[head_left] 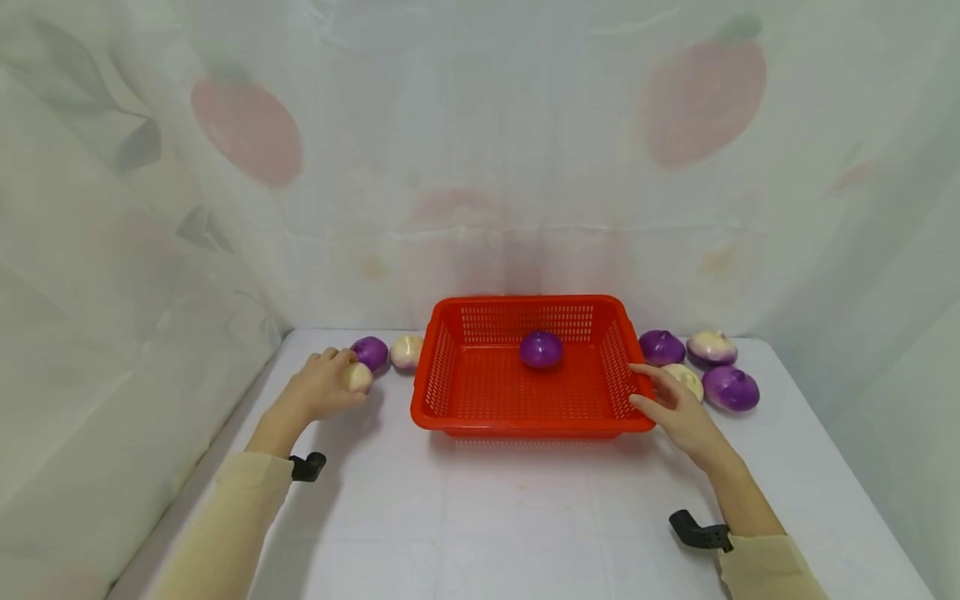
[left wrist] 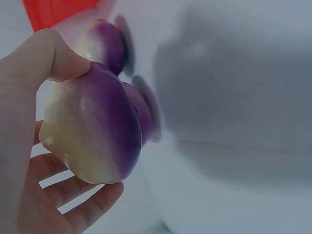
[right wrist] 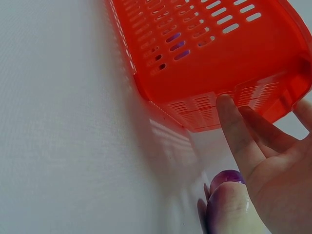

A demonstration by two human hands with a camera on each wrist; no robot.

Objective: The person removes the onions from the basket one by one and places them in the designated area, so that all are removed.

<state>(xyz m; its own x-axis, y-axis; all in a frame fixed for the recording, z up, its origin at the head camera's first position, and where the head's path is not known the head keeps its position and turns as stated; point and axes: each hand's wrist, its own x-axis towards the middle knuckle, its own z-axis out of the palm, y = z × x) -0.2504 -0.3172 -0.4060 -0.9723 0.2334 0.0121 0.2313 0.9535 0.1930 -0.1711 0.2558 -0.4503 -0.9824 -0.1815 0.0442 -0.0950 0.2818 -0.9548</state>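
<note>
At the left, my left hand holds a white-and-purple turnip between thumb and fingers, raised above the table. Just beyond it on the table lie a purple turnip and a pale one. A red perforated basket stands in the middle with one purple turnip inside. My right hand grips the basket's right rim; thumb and a finger reach over the edge, while other fingertips lie against the outer side wall.
Several turnips sit right of the basket, behind my right hand: purple, white-and-purple, pale and a larger purple one. A white cloth covers the table. Printed curtains hang behind and beside it.
</note>
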